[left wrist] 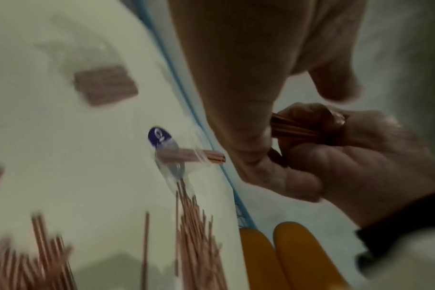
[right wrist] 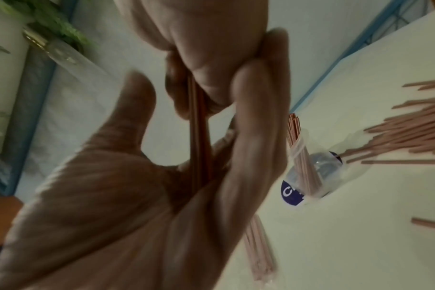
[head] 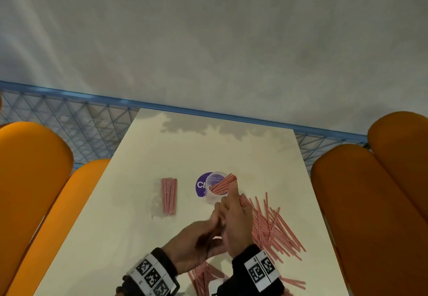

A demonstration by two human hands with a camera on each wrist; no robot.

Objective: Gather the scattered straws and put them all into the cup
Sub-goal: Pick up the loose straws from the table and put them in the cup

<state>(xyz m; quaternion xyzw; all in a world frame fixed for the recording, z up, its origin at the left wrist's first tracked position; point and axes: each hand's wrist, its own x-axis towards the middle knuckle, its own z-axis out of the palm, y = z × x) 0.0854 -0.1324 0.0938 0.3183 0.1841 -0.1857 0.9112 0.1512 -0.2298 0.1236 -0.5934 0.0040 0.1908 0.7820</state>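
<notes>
A clear plastic cup (head: 214,198) stands mid-table with a sheaf of red-and-white striped straws (head: 223,183) leaning out of it to the right. Just in front of the cup, both hands meet around another straw bundle (head: 243,200). My right hand (head: 234,221) curls its fingers round that bundle (left wrist: 293,129). My left hand (head: 199,242) holds it from the left (right wrist: 199,121). Loose straws (head: 275,231) lie spread on the table right of the hands. A smaller heap (head: 203,275) lies by my wrists.
A flat wrapped pack of straws (head: 169,196) lies left of the cup. A round purple sticker (head: 201,185) sits on the table under the cup's left side. Orange chair backs (head: 34,180) flank the white table (head: 115,226). A blue mesh railing (head: 81,119) runs behind it.
</notes>
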